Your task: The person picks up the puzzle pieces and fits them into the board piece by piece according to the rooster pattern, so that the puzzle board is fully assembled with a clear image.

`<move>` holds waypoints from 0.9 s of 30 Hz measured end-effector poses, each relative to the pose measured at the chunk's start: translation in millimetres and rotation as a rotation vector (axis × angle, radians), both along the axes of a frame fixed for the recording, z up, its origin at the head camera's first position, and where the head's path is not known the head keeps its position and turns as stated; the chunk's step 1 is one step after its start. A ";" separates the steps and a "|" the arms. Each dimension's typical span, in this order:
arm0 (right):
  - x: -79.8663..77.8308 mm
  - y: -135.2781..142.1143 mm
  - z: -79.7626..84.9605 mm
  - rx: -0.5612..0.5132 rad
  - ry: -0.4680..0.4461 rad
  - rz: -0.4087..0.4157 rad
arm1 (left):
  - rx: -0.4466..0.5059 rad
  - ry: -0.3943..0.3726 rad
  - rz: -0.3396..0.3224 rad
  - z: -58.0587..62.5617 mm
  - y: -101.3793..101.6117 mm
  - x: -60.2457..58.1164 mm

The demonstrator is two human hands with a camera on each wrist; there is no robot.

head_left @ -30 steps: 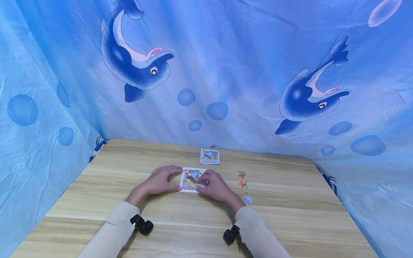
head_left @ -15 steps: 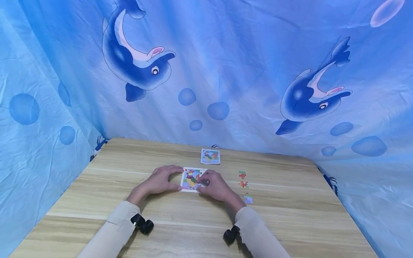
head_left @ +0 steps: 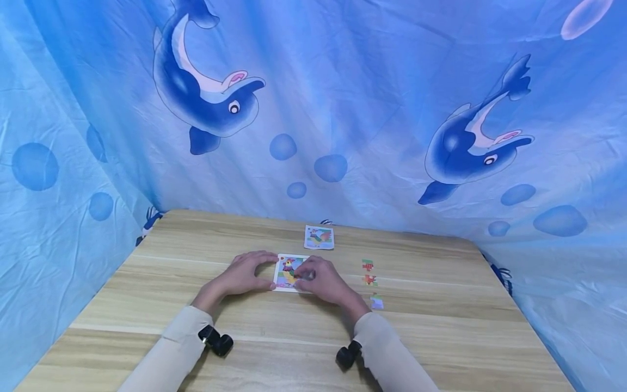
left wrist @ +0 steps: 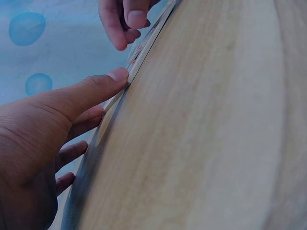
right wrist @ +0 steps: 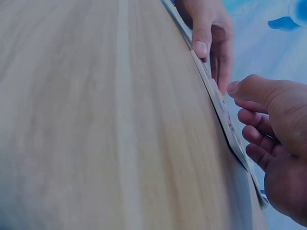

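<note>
A small jigsaw puzzle board (head_left: 285,279) with a colourful rooster picture and a white border lies flat on the table. My left hand (head_left: 243,274) holds its left side, thumb at the near corner and index finger at the far one. Over the right half of the board is my right hand (head_left: 324,281), its thumb and index fingertips close above the picture and apart from each other. The right wrist view shows the right hand's (right wrist: 283,124) fingers loosely curled with nothing visible between them. Part of the picture is hidden beneath this hand.
Behind the board lies a paper card (head_left: 319,238) with the same rooster picture. To the right, a red-and-green puzzle piece (head_left: 368,265), an orange piece (head_left: 370,280) and a lilac piece (head_left: 376,302) form a column on the wooden table (head_left: 441,305). A blue dolphin-print curtain (head_left: 362,136) surrounds the table.
My right hand has shifted slightly left over the board in the last half second. The left hand, the card and the loose pieces stay put.
</note>
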State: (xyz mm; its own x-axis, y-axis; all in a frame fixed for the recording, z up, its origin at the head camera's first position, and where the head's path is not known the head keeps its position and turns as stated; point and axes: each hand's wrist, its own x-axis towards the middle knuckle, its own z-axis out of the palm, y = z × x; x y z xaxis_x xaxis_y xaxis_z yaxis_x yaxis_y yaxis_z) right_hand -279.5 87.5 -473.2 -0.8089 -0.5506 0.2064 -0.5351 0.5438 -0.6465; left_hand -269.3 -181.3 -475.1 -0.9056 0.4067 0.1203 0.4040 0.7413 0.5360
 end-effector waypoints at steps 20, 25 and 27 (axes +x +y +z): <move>-1.4 -6.0 -7.1 0.021 0.007 0.023 | -0.004 0.000 -0.002 0.2 0.0 0.9; -2.3 -6.9 -6.3 0.039 0.020 0.027 | -0.010 0.002 -0.001 0.0 -0.1 0.3; -2.2 -7.3 -5.3 0.045 0.020 0.029 | -0.007 0.002 -0.001 0.2 -0.2 0.3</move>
